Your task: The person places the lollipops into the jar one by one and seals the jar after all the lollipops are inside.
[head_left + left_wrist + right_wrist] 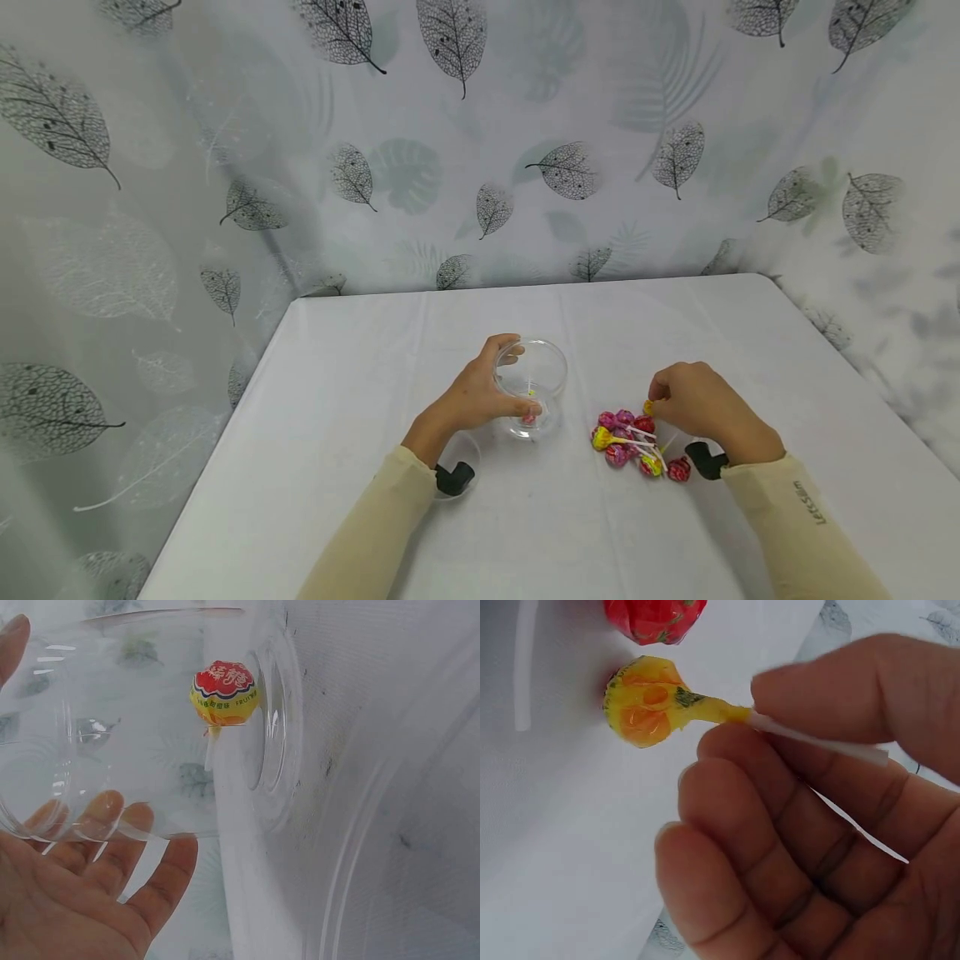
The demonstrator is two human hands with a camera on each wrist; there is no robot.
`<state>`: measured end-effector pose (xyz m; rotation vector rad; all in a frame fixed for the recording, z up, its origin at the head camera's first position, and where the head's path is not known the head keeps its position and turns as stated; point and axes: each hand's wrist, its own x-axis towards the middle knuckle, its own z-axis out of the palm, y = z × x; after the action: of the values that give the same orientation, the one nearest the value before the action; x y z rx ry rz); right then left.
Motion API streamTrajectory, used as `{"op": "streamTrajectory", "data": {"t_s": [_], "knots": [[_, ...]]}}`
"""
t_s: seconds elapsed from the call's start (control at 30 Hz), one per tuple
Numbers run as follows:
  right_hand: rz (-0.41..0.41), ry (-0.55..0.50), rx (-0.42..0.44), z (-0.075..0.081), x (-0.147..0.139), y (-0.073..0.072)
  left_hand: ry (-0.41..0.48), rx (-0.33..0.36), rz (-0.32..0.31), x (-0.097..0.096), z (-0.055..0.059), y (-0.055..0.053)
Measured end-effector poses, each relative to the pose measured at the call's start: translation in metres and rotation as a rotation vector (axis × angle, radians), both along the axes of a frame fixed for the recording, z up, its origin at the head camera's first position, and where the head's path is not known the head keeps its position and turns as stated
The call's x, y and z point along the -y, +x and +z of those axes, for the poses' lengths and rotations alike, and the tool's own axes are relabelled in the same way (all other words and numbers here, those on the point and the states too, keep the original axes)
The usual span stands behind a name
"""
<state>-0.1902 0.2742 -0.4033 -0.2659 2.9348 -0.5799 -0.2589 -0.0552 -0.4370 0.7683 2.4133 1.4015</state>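
On the left of the white desk [360, 375], a clear round piece [470, 452] lies partly hidden beneath the left wrist, and just beyond it the left hand [476, 392] curves its thumb and fingers around a clear jar [536, 367], mouth up, with a red-and-yellow lollipop [223, 694] inside near its base. Farther right, well apart from the jar, a heap of wrapped lollipops [624, 437] in pink, red and yellow lies with white sticks crossing. Beside it, the right hand [697, 408] pinches a yellow lollipop [646, 703] by its stick between thumb and finger.
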Motion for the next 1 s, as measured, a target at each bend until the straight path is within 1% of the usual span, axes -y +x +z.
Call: {"op": "streamTrajectory", "data": {"t_s": [0.23,0.4,0.7,1.0], "knots": [[-0.055,0.029,-0.048,-0.002,-0.002,-0.003,0.007,-0.001,-0.015,0.002,-0.001,0.0],[-0.086,0.015,-0.081,-0.006,-0.005,-0.003,0.002,-0.006,-0.013,0.002,-0.002,-0.001],[-0.151,-0.049,-0.125,-0.016,-0.01,-0.004,0.005,0.007,-0.003,0.001,-0.001,0.001],[-0.211,-0.16,-0.187,-0.02,-0.01,-0.005,0.003,0.004,-0.003,0.002,-0.001,0.001]]}}
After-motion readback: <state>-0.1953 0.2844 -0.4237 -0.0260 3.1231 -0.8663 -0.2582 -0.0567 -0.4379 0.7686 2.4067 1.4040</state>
